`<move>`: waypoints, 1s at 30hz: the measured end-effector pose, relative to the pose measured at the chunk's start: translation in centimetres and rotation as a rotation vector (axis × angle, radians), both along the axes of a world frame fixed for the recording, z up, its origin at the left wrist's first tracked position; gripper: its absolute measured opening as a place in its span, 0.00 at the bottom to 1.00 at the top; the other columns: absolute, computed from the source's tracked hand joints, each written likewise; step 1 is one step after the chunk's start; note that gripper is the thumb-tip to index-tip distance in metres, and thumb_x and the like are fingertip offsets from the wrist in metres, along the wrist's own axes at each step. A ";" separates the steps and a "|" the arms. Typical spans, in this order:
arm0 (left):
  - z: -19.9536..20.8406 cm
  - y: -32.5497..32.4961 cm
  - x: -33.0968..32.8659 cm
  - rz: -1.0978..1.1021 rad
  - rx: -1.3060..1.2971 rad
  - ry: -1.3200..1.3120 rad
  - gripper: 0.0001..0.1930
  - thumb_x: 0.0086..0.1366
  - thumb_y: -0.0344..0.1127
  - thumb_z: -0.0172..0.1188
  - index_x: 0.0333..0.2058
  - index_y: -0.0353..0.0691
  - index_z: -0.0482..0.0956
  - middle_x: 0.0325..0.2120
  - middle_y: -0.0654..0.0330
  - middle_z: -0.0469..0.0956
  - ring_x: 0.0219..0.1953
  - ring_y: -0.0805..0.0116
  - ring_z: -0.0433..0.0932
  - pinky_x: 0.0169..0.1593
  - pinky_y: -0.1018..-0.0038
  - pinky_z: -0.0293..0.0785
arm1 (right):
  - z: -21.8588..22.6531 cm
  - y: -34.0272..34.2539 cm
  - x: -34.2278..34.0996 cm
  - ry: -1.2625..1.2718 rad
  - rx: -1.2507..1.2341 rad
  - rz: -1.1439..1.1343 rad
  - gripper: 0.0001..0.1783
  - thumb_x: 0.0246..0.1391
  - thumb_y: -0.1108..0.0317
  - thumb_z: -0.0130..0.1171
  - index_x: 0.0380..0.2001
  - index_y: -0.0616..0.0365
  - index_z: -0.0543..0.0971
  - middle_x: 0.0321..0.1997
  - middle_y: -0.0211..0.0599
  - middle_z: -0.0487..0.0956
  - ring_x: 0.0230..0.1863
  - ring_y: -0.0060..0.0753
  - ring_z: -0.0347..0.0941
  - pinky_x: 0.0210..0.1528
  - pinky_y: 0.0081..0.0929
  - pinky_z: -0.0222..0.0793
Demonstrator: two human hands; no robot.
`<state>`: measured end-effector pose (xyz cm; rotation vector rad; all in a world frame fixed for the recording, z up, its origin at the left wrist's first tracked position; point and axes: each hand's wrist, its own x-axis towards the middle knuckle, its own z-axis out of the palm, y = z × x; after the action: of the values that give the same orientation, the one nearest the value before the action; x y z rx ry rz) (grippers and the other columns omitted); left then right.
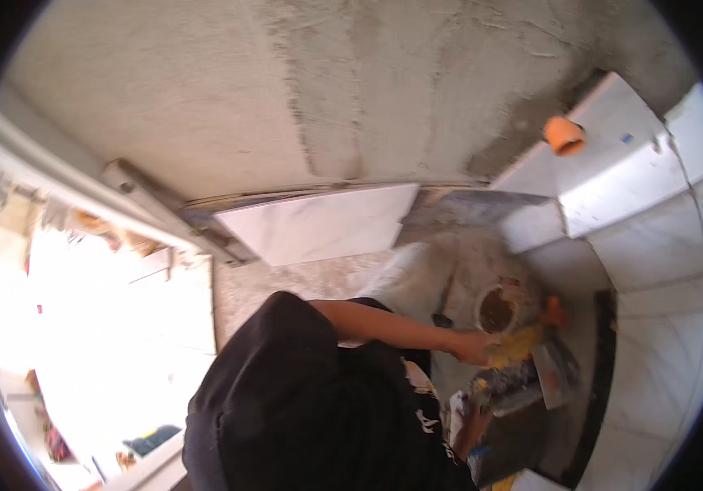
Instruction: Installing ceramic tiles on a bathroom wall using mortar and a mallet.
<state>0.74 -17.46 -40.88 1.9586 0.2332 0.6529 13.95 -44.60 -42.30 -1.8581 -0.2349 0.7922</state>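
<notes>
Black cloth of my shirt [302,401] fills the lower middle of the view, with my bare left arm [384,325] stretched out from its sleeve. The fingers of my left hand [471,348] seem closed on the near end of a yellow piece [516,347]; blur hides just how they grip it. That piece sits just below the mouth of a round bucket [498,309] with brown stuff inside. Of my right side I see only a stretch of bare right forearm [470,432] beyond my shirt; I cannot tell whether those fingers are clenched or holding anything.

Just beyond the yellow piece is a flat grey plate [551,376], tilted, and above that a small orange thing [554,311], too blurred to name. Farther right, a dark strip [597,385] curves along the foot of a wall of white veined tiles [662,270]. Higher up, an orange cup-shaped piece [565,136] stands out from a pale slab [609,135]. One long white marbled tile [327,222] lies along the lower edge of the rough grey plaster [204,106]. At my far left, past a metal bar [151,198], glares a bright opening [114,335].
</notes>
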 end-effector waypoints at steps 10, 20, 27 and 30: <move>3.8 2.1 -3.0 -0.420 -1.452 0.203 0.21 0.73 0.46 0.55 0.57 0.40 0.67 0.45 0.60 0.78 0.47 0.63 0.80 0.48 0.62 0.82 | 12.6 18.5 -3.6 -0.648 -0.091 0.542 0.35 0.43 0.57 0.71 0.52 0.59 0.70 0.48 0.51 0.75 0.51 0.53 0.74 0.54 0.39 0.68; 2.1 3.9 -1.1 -0.127 -1.509 0.180 0.09 0.69 0.38 0.58 0.44 0.42 0.79 0.39 0.64 0.79 0.42 0.70 0.78 0.49 0.67 0.76 | 13.9 20.3 -1.7 -0.887 -0.220 0.939 0.41 0.49 0.66 0.65 0.65 0.64 0.61 0.55 0.66 0.71 0.58 0.63 0.69 0.58 0.47 0.68; 3.2 15.4 1.1 0.057 -1.907 -0.542 0.10 0.70 0.41 0.58 0.43 0.44 0.78 0.38 0.62 0.79 0.42 0.70 0.78 0.52 0.65 0.74 | 17.9 17.7 6.1 -0.928 -0.517 0.993 0.36 0.48 0.66 0.65 0.63 0.57 0.69 0.63 0.56 0.71 0.61 0.54 0.70 0.64 0.43 0.66; -0.9 16.9 0.5 0.042 -1.867 -0.380 0.11 0.69 0.41 0.59 0.44 0.42 0.79 0.35 0.61 0.81 0.41 0.70 0.79 0.48 0.66 0.76 | 19.0 19.7 9.3 -1.177 -0.495 0.665 0.32 0.45 0.66 0.67 0.57 0.57 0.76 0.58 0.55 0.76 0.58 0.55 0.73 0.61 0.43 0.68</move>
<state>1.26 -0.55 -41.81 0.0403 0.4153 0.4485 23.24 -24.88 -23.34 -2.5709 -1.5656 0.0378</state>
